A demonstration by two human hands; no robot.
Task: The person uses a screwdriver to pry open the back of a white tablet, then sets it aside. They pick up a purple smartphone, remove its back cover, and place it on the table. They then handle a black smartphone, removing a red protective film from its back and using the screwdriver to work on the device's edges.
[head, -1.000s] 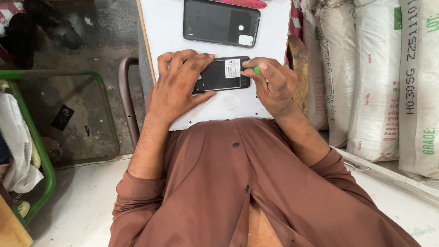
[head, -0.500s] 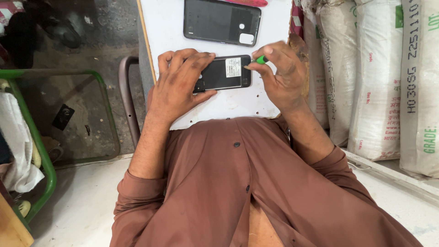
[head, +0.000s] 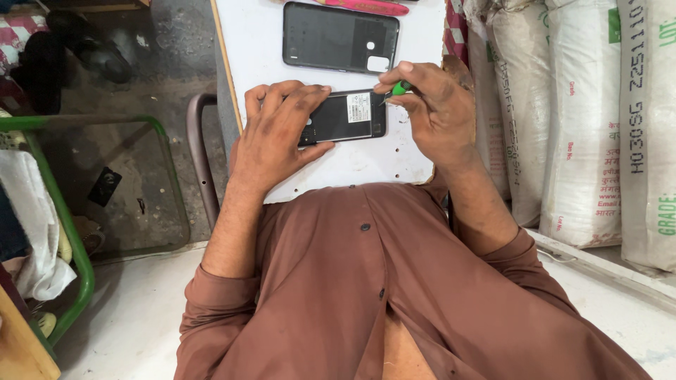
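An opened black phone (head: 346, 116) with a white sticker on its inner body lies on a white board (head: 352, 165). My left hand (head: 278, 134) presses down on the phone's left half, fingers spread over it. My right hand (head: 433, 112) pinches a small green-handled screwdriver (head: 398, 89) whose tip meets the phone's upper right corner. The phone's detached dark back cover (head: 339, 36) lies flat just beyond it on the board.
A pink tool (head: 366, 7) rests at the board's far edge. Stacked white sacks (head: 591, 112) stand to the right. A green metal frame (head: 77, 232) with glass and cloth is at the left. A chair's metal tube (head: 201, 162) runs beside the board.
My right hand has risen from the phone's right edge to its upper right corner, bringing the green screwdriver upright onto it. The left hand stays on the phone.
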